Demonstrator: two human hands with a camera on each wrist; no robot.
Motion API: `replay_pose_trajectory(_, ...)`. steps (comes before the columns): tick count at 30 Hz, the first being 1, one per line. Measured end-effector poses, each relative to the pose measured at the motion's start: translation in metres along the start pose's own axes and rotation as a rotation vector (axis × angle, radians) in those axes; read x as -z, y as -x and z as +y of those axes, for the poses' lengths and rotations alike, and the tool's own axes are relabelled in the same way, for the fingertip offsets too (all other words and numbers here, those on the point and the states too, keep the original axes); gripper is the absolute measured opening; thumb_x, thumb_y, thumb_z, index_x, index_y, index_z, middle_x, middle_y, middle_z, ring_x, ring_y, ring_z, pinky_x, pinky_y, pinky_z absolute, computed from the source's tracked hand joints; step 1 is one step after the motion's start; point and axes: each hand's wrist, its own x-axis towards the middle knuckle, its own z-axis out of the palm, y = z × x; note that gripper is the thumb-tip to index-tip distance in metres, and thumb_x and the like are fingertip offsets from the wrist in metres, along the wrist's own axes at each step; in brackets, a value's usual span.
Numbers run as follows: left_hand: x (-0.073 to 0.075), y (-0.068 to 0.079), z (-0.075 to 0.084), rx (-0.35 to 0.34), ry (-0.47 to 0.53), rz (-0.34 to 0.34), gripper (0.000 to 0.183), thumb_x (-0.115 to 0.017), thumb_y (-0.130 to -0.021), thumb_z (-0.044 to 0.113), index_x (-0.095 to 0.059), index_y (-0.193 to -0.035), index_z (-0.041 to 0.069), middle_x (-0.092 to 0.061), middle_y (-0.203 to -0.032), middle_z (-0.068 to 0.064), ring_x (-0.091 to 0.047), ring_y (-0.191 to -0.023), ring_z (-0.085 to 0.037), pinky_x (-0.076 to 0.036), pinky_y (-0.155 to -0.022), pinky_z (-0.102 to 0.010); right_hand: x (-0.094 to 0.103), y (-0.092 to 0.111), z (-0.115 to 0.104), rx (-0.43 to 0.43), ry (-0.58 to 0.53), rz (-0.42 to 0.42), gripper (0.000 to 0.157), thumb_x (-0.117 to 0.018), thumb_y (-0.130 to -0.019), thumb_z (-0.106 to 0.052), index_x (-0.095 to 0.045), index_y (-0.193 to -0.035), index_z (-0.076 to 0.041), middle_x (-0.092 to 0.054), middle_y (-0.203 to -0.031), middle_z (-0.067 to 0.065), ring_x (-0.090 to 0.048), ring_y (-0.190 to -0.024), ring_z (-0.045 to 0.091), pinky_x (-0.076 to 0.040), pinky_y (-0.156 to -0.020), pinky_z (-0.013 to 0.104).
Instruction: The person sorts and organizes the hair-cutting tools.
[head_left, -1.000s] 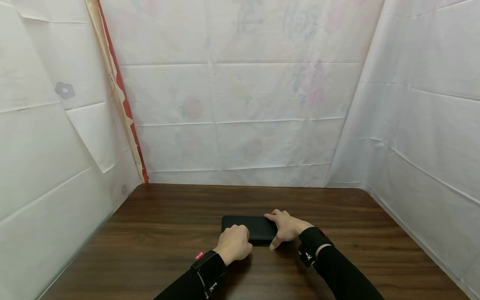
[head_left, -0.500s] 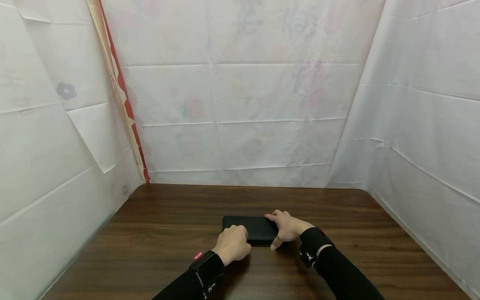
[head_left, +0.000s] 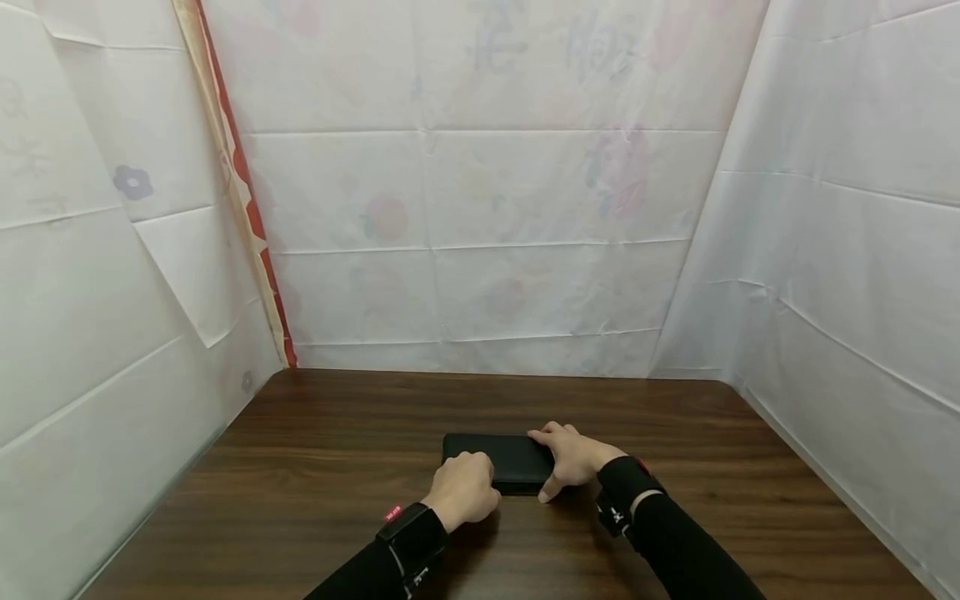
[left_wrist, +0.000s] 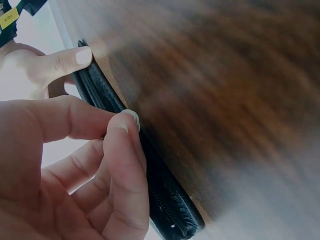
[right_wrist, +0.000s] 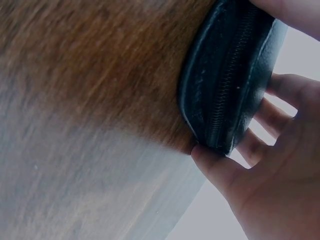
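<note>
A black leather zip wallet (head_left: 517, 457) lies flat on the brown wooden table. My left hand (head_left: 462, 485) is at its near side, left of the middle. In the left wrist view, thumb and forefinger pinch at the zipper (left_wrist: 161, 202), the zipper pull hidden between their tips. My right hand (head_left: 573, 456) grips the wallet's right end, thumb at the near corner and fingers spread over the top toward the far edge. Close up in the right wrist view, the zipper teeth run along the side as a shut line, and the thumb presses by their end.
The wood-grain table (head_left: 337, 467) extends around the wallet on all sides. White sheets hang behind the table (head_left: 480, 292) and along its left and right edges. A red and cream strip (head_left: 251, 208) runs down the back left corner.
</note>
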Motion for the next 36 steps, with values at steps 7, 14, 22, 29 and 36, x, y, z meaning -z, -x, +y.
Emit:
replay_pose_trajectory(7, 0.000, 0.002, -0.001, -0.007, 0.030, 0.004, 0.020, -0.070, -0.086, 0.008, -0.063, -0.068, 0.011, -0.049, -0.054, 0.003, -0.047, -0.048, -0.014, -0.038, -0.049, -0.029, 0.000, -0.001, 0.001, 0.008, 0.005, 0.000, 0.101, -0.093, -0.072, -0.033, -0.040, -0.157, -0.013, -0.043, -0.143, 0.005, -0.040, -0.128, 0.030, -0.042, -0.101, 0.050)
replay_pose_trajectory(14, 0.002, 0.003, -0.003, -0.002, 0.039, 0.001, 0.020, -0.071, -0.087, 0.009, -0.064, -0.069, 0.010, -0.050, -0.056, 0.003, -0.048, -0.051, -0.015, -0.040, -0.050, -0.030, 0.000, -0.001, 0.003, 0.004, 0.005, 0.005, 0.102, -0.093, -0.071, -0.033, -0.041, -0.156, -0.012, -0.043, -0.142, 0.005, -0.040, -0.127, 0.029, -0.042, -0.101, 0.051)
replay_pose_trajectory(22, 0.006, 0.005, -0.007, 0.004, 0.028, 0.009, 0.019, -0.073, -0.087, 0.010, -0.064, -0.069, 0.010, -0.054, -0.059, 0.002, -0.050, -0.052, -0.015, -0.041, -0.051, -0.031, 0.000, -0.001, 0.002, 0.005, -0.001, -0.003, 0.102, -0.093, -0.072, -0.033, -0.040, -0.157, -0.013, -0.042, -0.143, 0.005, -0.040, -0.128, 0.029, -0.041, -0.102, 0.050)
replay_pose_trajectory(29, 0.004, 0.007, -0.009, -0.005, 0.041, 0.017, 0.027, -0.071, -0.087, 0.008, -0.059, -0.064, 0.012, -0.046, -0.053, 0.003, -0.046, -0.048, -0.014, -0.036, -0.048, -0.029, -0.001, 0.000, 0.003, -0.004, -0.011, -0.009, 0.102, -0.092, -0.073, -0.032, -0.039, -0.157, -0.013, -0.042, -0.145, 0.005, -0.038, -0.132, 0.031, -0.040, -0.104, 0.051)
replay_pose_trajectory(36, 0.007, 0.008, -0.010, 0.002, 0.033, 0.005, 0.020, -0.072, -0.088, 0.009, -0.063, -0.070, 0.010, -0.053, -0.058, 0.001, -0.049, -0.051, -0.015, -0.039, -0.050, -0.030, -0.001, 0.000, 0.005, -0.006, -0.014, -0.008, 0.102, -0.092, -0.073, -0.033, -0.038, -0.158, -0.014, -0.041, -0.145, 0.005, -0.038, -0.133, 0.031, -0.040, -0.104, 0.051)
